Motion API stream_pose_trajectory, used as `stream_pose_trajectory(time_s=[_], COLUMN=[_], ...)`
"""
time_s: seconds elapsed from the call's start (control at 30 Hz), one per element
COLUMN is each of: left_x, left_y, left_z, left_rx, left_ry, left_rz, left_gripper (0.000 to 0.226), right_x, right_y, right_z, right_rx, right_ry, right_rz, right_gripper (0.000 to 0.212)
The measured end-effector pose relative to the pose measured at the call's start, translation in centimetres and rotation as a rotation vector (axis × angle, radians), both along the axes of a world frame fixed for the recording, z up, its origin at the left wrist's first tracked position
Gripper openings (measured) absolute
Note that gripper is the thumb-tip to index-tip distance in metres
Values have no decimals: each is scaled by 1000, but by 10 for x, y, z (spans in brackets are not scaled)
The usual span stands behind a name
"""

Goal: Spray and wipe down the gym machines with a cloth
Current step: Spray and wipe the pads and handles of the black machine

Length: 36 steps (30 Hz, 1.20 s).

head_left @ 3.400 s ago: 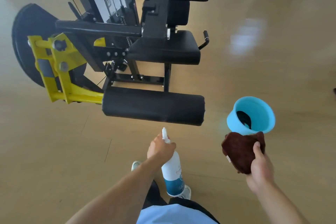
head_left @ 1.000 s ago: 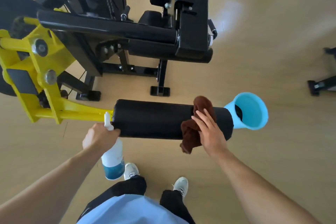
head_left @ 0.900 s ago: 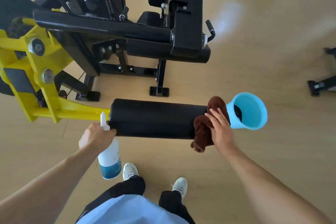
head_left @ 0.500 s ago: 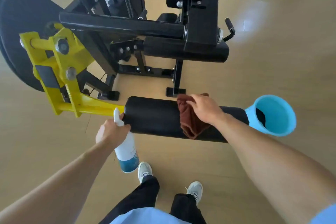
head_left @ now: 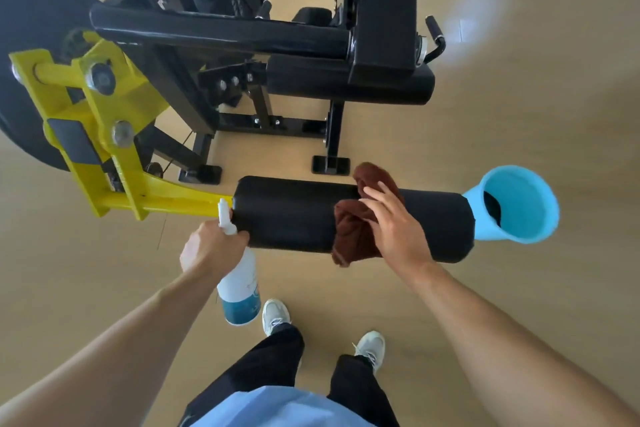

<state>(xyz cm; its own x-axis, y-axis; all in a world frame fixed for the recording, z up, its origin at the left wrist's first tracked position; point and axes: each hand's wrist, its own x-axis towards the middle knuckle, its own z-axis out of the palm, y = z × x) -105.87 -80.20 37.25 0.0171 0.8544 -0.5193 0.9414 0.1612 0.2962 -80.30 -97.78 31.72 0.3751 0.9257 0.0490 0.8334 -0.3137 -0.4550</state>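
Observation:
A black padded roller point(head_left: 291, 215) sticks out sideways from a yellow lever arm point(head_left: 114, 163) of the black gym machine point(head_left: 242, 35). A brown cloth point(head_left: 353, 229) drapes over the roller's middle. My right hand point(head_left: 398, 229) presses on the cloth with its fingers stretched out flat. My left hand point(head_left: 211, 246) grips the neck of a white spray bottle point(head_left: 239, 284) with a blue lower part, held upright just in front of the roller's left end.
A light blue bucket point(head_left: 519, 204) stands on the wooden floor past the roller's right end, something dark inside it. The machine's black seat pad point(head_left: 349, 87) and frame feet lie beyond the roller. My shoes point(head_left: 275, 315) are directly below.
My right hand has slid the cloth along the roller, first toward the left and now back to the right of the middle. The bottle stays at the roller's left end.

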Motion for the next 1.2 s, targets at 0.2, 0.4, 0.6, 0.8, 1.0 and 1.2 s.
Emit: stream_pose_trajectory(time_s=[0.2, 0.4, 0.6, 0.8, 1.0, 1.2], left_x=[2, -4, -30, -30, -20, 0], left_y=[-2, 2, 15, 1, 1, 3], left_z=[-1, 0, -12, -12, -6, 10], left_rx=[2, -57, -94, -28, -61, 33], left_ry=[-11, -58, -62, 9, -44, 13], left_rz=[36, 29, 44, -65, 15, -82], left_gripper=[31, 28, 32, 29, 30, 28], right_x=[68, -48, -152, -84, 1, 54], right_y=[-76, 28, 131, 88, 13, 72], right_z=[-5, 8, -5, -3, 19, 25], right_rx=[7, 44, -19, -30, -117, -384], right_ry=[62, 137, -12, 1, 109, 319], right_rz=[-612, -168, 254, 214, -141, -140], right_gripper=[32, 31, 42, 33, 38, 35])
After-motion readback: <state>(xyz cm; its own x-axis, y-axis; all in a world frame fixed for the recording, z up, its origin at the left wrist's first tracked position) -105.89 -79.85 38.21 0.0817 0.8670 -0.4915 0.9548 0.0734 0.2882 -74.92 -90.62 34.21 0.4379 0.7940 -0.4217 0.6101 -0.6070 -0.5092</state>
